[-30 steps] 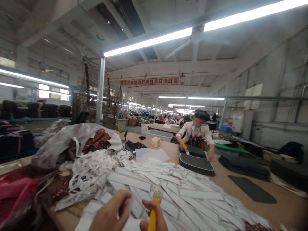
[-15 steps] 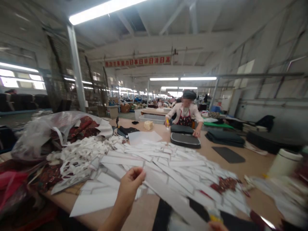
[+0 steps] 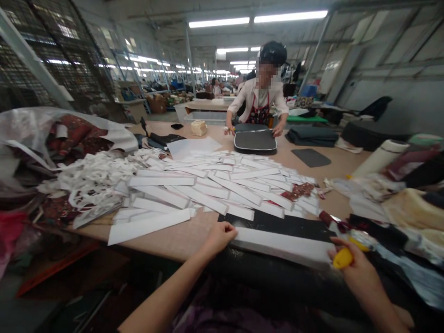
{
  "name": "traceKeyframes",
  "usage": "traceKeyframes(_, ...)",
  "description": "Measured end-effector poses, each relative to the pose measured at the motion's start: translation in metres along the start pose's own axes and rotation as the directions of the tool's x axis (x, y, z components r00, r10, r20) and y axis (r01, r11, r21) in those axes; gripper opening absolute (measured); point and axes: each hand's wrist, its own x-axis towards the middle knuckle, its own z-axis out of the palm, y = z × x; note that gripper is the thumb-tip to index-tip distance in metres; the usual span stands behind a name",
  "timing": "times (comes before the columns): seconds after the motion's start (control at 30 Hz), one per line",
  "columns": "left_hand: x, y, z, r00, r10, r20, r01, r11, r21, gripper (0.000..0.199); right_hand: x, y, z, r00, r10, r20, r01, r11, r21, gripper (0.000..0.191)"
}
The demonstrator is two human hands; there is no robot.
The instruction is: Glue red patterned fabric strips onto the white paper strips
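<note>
No words or numbers can be read, not on the white strip (image 3: 284, 245) between the left grip (image 3: 220, 237) and right grip (image 3: 357, 266), nor on the right grip's yellow handle (image 3: 342, 258).

Brush (image 3: 343, 258) partly hidden by right hand (image 3: 358, 267), bag (image 3: 36, 129) cut off left

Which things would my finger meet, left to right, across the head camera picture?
Clear plastic bag → left hand → white strip held between the hands → right hand gripping a yellow-handled brush.
</note>
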Motion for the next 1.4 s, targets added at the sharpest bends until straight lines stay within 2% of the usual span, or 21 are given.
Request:
traceKeyframes(0.1,0.001,-0.007,0.003,0.999,-0.026,0.026,0.025,0.997,0.066,0.013,-0.005,0.008,0.002,0.989,0.071,0.128,-0.065,0.997,-0.044,0.048)
traceKeyframes(0.17,0.001,-0.009,0.003,0.998,-0.046,0.034,0.042,0.993,0.114,0.014,-0.009,0.010,0.004,0.983,0.093,0.157,-0.086,0.995,-0.051,0.048)
traceKeyframes(0.4,0.003,-0.010,0.003,0.997,-0.070,0.036,0.060,0.972,0.225,0.016,-0.018,-0.002,0.010,0.994,0.055,0.099,-0.047,0.996,-0.082,0.038)
traceKeyframes(0.7,0.001,-0.009,0.007,0.999,-0.051,0.018,0.043,0.946,0.322,0.014,-0.013,0.012,0.015,0.989,0.054,0.140,-0.035,0.991,-0.132,0.039)
traceKeyframes(0.9,-0.001,-0.013,0.010,0.999,0.034,0.032,-0.044,0.905,0.423,0.017,-0.026,-0.007,0.008,0.987,0.067,0.149,-0.046,0.989,-0.142,0.035)
traceKeyframes(1.07,0.005,-0.021,0.008,0.997,0.028,0.071,-0.058,0.887,0.459,0.022,-0.029,-0.014,0.014,0.986,0.088,0.142,-0.059,0.978,-0.199,0.047)
traceKeyframes(1.23,0.003,-0.022,0.008,0.998,0.051,0.042,-0.064,0.887,0.457,0.022,-0.032,-0.009,0.021,0.987,0.071,0.144,-0.039,0.976,-0.214,0.048)
traceKeyframes(1.4,0.005,-0.025,0.008,0.998,0.027,0.064,-0.053,0.891,0.450,0.024,-0.033,-0.010,0.019,0.989,0.058,0.139,-0.029,0.979,-0.201,0.052)
